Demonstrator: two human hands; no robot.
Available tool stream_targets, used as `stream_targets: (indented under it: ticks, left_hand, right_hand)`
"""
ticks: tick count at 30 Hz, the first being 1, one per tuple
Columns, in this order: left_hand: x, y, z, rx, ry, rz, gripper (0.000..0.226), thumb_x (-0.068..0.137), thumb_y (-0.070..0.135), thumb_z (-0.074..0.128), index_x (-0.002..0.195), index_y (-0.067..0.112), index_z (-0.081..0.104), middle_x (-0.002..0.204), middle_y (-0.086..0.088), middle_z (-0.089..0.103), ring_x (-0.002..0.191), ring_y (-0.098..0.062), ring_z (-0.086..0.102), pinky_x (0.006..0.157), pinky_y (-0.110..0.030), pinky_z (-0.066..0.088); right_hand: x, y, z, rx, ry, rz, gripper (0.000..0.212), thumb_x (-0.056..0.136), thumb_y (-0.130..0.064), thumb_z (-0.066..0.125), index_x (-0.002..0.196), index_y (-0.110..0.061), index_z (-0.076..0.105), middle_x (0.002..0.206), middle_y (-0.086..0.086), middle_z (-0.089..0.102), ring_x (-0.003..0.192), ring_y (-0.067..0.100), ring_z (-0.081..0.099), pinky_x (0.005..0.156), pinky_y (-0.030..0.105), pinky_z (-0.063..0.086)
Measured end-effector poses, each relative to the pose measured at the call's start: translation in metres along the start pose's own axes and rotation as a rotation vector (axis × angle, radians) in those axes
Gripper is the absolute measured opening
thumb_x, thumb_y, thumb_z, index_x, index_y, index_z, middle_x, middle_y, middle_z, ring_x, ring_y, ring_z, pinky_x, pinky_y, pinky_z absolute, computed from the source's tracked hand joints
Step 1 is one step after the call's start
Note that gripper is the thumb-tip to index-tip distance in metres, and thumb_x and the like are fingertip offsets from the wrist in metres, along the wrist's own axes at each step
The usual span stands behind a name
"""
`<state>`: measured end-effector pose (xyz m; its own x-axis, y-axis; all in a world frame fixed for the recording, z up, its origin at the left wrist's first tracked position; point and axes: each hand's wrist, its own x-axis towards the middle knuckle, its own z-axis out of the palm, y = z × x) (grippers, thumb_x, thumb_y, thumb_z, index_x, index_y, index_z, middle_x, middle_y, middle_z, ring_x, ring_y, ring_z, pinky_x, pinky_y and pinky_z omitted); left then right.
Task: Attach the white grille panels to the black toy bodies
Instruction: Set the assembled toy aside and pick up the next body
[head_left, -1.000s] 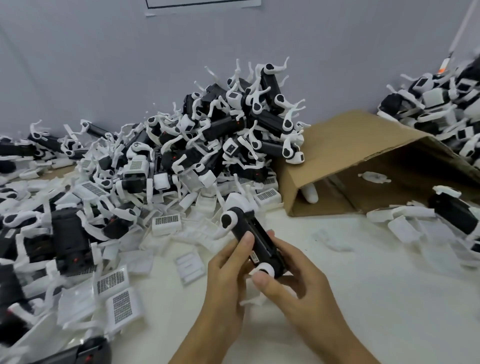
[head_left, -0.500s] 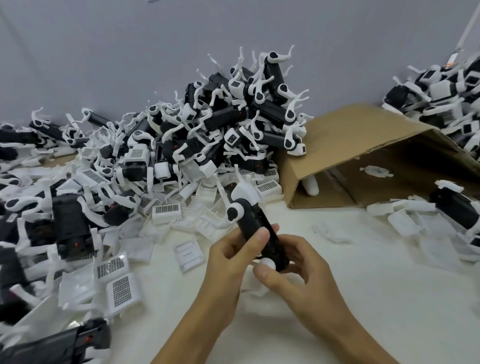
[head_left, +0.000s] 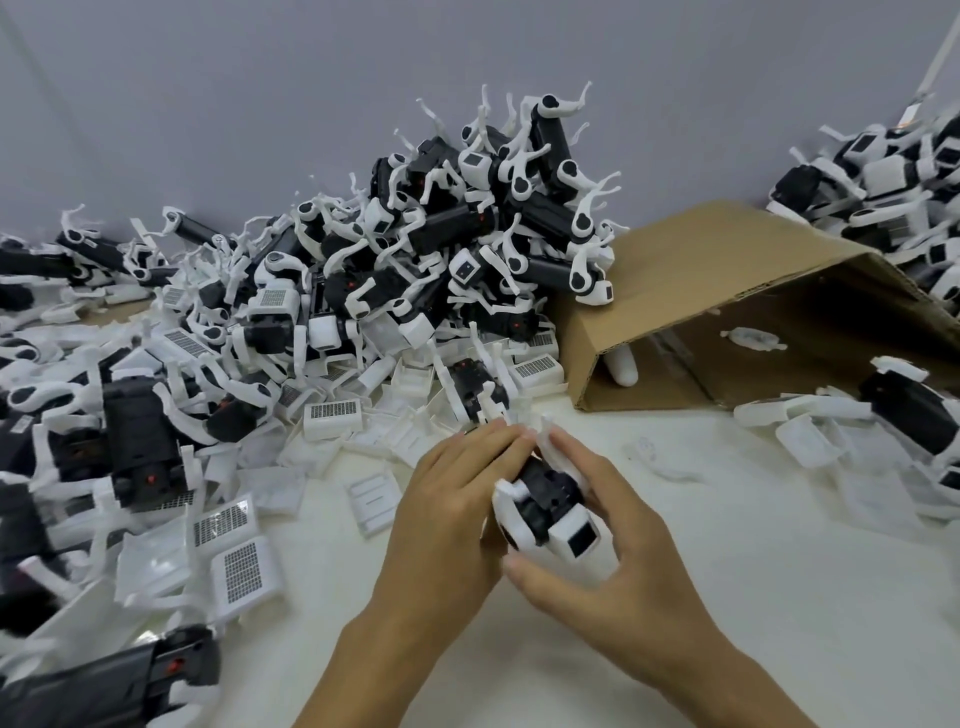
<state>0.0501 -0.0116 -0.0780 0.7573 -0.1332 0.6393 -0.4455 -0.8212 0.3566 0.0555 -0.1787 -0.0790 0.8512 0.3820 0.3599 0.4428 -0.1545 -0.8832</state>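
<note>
**Small, light, hard plastic: grip the black block, not the white bits**

You've got one black toy body (head_left: 545, 493) cupped just above the table (head_left: 727, 597), left hand (head_left: 447, 499) wrapped over its far side, right hand (head_left: 613, 551) closed around the near end. It looks light and rigid, probably slick. I'd keep off the thin white arms; they look snappable. Loose grille panels (head_left: 244, 574) lie to your left.
</note>
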Motion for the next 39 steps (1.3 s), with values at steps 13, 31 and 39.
stream_targets:
  ticks: [13,31,39]
  left_hand:
    - [0.001,0.006,0.001,0.05,0.043,0.085,0.071,0.058,-0.016,0.082,0.125,0.005,0.069,0.131,-0.003,0.067,0.128,-0.019,0.058,0.103,-0.041,0.045]
    - [-0.001,0.007,0.003,-0.168,0.3,0.052,0.063,0.068,0.012,0.087,0.111,0.019,0.042,0.104,0.002,0.049,0.085,-0.021,0.054,0.073,-0.024,0.046]
    - [0.009,0.011,-0.009,-1.067,0.404,-0.623,0.02,0.089,0.04,0.067,0.096,0.024,0.076,0.094,-0.009,0.076,0.09,-0.024,0.07,0.079,-0.032,0.052]
  right_hand:
    - [0.002,-0.012,0.001,-0.044,0.199,0.04,0.062,0.061,-0.042,0.085,0.105,-0.071,0.052,0.108,-0.037,0.063,0.102,-0.012,0.062,0.075,0.0,0.045]
    - [0.018,-0.007,-0.025,0.488,0.317,0.558,0.069,0.081,-0.074,0.046,0.106,-0.016,0.072,0.087,0.015,0.078,0.081,0.025,0.077,0.091,0.04,0.045]
    - [0.02,-0.009,-0.016,0.395,0.297,0.471,0.045,0.083,-0.05,0.066,0.099,-0.009,0.073,0.085,0.009,0.078,0.081,0.023,0.077,0.078,0.038,0.053]
